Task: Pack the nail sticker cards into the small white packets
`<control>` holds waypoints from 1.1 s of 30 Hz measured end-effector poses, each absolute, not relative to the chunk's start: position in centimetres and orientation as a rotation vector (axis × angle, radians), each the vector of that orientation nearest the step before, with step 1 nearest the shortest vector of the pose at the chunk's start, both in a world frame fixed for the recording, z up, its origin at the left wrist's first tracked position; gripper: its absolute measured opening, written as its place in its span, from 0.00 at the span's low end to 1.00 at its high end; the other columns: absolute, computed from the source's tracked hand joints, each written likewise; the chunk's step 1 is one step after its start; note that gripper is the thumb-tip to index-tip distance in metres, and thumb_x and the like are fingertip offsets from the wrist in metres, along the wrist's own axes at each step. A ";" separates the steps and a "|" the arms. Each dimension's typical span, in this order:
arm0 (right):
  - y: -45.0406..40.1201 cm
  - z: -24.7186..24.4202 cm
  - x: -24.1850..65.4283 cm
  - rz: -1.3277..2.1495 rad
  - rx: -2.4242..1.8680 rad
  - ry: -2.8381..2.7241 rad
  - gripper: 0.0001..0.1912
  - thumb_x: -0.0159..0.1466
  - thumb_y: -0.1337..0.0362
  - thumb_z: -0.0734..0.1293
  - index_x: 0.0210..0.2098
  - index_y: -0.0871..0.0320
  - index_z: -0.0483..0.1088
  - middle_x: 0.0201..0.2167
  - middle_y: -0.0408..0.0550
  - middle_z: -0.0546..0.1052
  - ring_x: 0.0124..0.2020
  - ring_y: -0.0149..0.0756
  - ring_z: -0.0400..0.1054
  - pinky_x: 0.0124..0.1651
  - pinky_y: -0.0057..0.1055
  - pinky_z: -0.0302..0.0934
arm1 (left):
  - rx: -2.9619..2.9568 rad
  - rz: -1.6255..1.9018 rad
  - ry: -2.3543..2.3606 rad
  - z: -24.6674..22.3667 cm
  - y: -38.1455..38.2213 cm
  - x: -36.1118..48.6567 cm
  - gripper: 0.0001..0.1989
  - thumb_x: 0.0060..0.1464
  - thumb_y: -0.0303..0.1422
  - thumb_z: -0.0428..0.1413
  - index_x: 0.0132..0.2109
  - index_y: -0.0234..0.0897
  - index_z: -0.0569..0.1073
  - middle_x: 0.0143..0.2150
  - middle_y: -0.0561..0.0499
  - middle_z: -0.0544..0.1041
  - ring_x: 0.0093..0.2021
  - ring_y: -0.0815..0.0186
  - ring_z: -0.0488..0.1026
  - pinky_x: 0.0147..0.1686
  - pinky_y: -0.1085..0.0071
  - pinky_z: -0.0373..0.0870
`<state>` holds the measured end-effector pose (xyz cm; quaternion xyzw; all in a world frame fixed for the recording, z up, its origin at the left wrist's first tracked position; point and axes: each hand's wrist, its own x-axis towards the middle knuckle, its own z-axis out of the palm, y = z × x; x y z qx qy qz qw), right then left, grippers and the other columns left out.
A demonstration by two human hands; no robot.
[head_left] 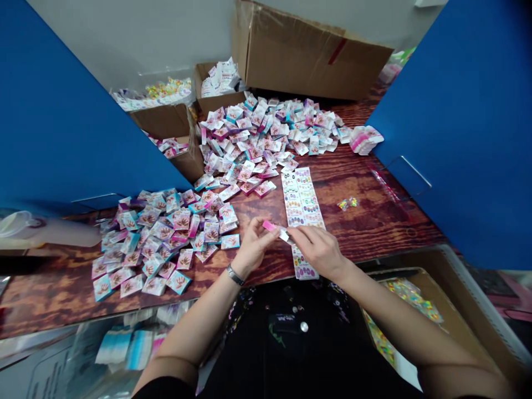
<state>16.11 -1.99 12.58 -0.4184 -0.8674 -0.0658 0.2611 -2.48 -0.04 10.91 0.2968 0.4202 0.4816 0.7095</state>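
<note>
Between my two hands is a small pink and white box (270, 226) near the table's front edge. My left hand (254, 244) is closed on its pink end, with a metal band round the wrist. At the box's white flap, my right hand (318, 246) has its fingers pinched together; what lies between them is too small to make out. Under and behind my right hand lie long printed sheets (301, 195) with rows of coloured ovals. Two small packets of coloured pieces (348, 203) rest to the right of the sheets.
Small boxes are heaped at the left (166, 238) and at the back (266, 130). A large cardboard box (307, 55) stands behind them. Blue panels (457, 138) flank the table. An open carton (453, 310) with packets is below right.
</note>
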 end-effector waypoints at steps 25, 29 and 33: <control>-2.4 9.7 15.1 0.968 -1.298 -1.534 0.07 0.62 0.62 0.67 0.40 0.53 0.67 0.36 0.45 0.73 0.36 0.35 0.71 0.41 0.33 0.67 | 2.457 0.786 1.146 9.6 -1.3 -4.3 0.26 0.56 0.27 0.55 0.61 0.33 0.59 0.57 0.37 0.65 0.56 0.53 0.65 0.54 0.56 0.67; -2.6 10.0 14.8 0.781 -1.296 -1.698 0.05 0.64 0.64 0.66 0.40 0.54 0.67 0.36 0.45 0.73 0.36 0.34 0.71 0.41 0.32 0.67 | 2.454 0.719 1.128 9.7 -1.6 -3.8 0.23 0.59 0.32 0.54 0.59 0.33 0.60 0.50 0.40 0.71 0.49 0.55 0.69 0.48 0.58 0.70; -3.0 10.7 14.4 0.599 -1.313 -1.777 0.03 0.66 0.65 0.64 0.40 0.53 0.67 0.35 0.45 0.74 0.37 0.35 0.71 0.43 0.34 0.67 | 2.355 0.800 1.209 9.4 -1.9 -3.3 0.19 0.59 0.33 0.54 0.56 0.35 0.63 0.47 0.43 0.72 0.47 0.57 0.70 0.46 0.61 0.70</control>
